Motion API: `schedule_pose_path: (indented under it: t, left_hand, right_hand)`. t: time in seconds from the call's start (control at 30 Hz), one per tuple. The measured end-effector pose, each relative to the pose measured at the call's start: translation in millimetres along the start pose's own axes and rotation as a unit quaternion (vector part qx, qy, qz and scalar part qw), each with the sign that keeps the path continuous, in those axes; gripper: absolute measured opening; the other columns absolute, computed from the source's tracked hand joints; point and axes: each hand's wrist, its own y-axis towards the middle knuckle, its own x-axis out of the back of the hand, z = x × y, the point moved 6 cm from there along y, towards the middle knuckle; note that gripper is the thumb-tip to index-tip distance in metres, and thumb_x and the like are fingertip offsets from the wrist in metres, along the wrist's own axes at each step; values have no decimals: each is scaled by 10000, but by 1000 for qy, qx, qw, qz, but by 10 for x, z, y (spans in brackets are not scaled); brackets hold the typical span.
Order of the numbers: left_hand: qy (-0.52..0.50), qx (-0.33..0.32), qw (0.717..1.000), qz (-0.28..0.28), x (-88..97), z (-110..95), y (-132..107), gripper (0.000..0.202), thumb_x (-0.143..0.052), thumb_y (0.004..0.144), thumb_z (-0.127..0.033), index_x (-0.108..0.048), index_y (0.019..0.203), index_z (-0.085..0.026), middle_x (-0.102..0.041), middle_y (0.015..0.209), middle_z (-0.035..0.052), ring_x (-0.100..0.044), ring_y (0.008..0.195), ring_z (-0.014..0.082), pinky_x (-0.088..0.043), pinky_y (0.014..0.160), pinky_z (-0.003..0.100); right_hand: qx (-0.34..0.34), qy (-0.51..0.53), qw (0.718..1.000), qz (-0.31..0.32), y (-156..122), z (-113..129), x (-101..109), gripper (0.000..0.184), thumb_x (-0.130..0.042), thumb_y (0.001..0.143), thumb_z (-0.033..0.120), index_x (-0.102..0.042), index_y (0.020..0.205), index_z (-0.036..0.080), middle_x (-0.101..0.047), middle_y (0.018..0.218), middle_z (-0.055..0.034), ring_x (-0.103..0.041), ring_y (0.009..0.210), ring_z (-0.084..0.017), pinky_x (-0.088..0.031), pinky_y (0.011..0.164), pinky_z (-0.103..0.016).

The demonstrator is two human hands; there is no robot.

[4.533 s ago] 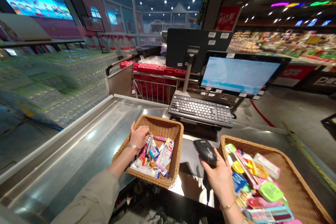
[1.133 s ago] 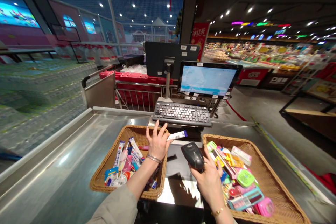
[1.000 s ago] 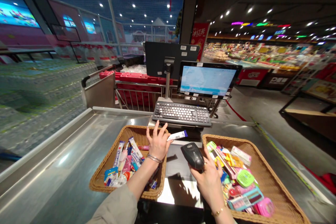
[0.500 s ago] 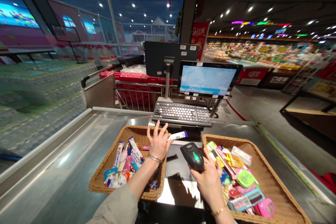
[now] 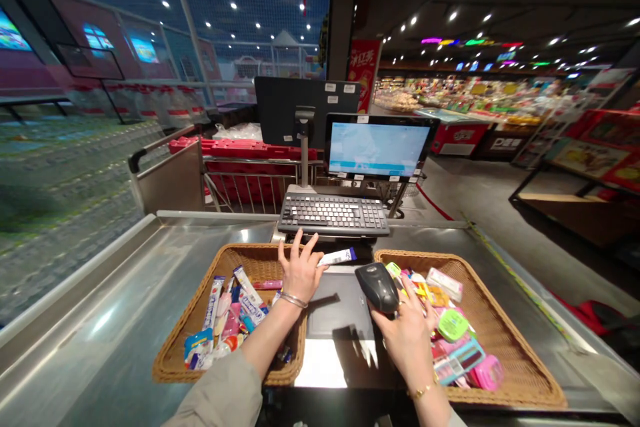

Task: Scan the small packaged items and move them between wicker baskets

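Note:
My left hand [image 5: 301, 273] pinches a slim white-and-blue candy pack [image 5: 338, 257] between thumb and fingers, just in front of the keyboard. The pack's printed side faces up, with what looks like a barcode. In my right hand [image 5: 409, 330] is a black barcode scanner [image 5: 379, 287], its head tipped toward the left. Beneath my left forearm stands a wicker basket [image 5: 167, 353] with several candy packs in it. Beside my right hand, a second wicker basket [image 5: 530, 353] holds colourful sweets and small toys, among them a green round container [image 5: 453, 325] and a pink one [image 5: 487, 372].
A black keyboard [image 5: 334, 213] sits behind the hands, below a lit monitor [image 5: 379, 149] and a second, turned-away monitor [image 5: 295, 113]. The metal counter [image 5: 115, 300] runs left of the baskets. Beyond it are a metal cart [image 5: 245, 187] and stacked bottles [image 5: 75, 173].
The scanner has moved slightly right and up relative to the candy pack, and its green light no longer shows. My left hand keeps its pinch. The whole view has shifted a little.

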Motion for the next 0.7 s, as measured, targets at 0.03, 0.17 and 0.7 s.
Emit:
schedule_pose_path:
  t: [0.03,0.17,0.7]
  left_hand:
    - [-3,-4,1000,-1,-13,-24,12,151,-665,845,-389,-715,951,-293,-568,1429,25,-319,1446,368,-63,1162,704]
    - [-16,-28,999,-4,-71,-146,60,158,-672,838,-399,-712,954,-299,-569,1428,24,-322,1444,372,-54,1160,711]
    - [-49,-87,995,25,-207,-644,197,148,-692,830,-369,-702,964,-305,-564,1433,17,-321,1445,365,-49,1160,724]
  right_hand:
    - [-6,-11,1000,-10,5,-46,25,283,-596,784,420,-737,955,244,-667,1241,-99,-445,1333,-325,-137,1138,-583]
    - [-36,-25,998,-49,7,-216,132,364,-590,782,457,-733,1016,218,-657,1250,-134,-434,1341,-334,-145,1131,-581]
    - [-109,-42,990,-81,-66,-667,465,342,-584,767,522,-753,875,245,-692,1203,-117,-460,1320,-319,-138,1134,-570]
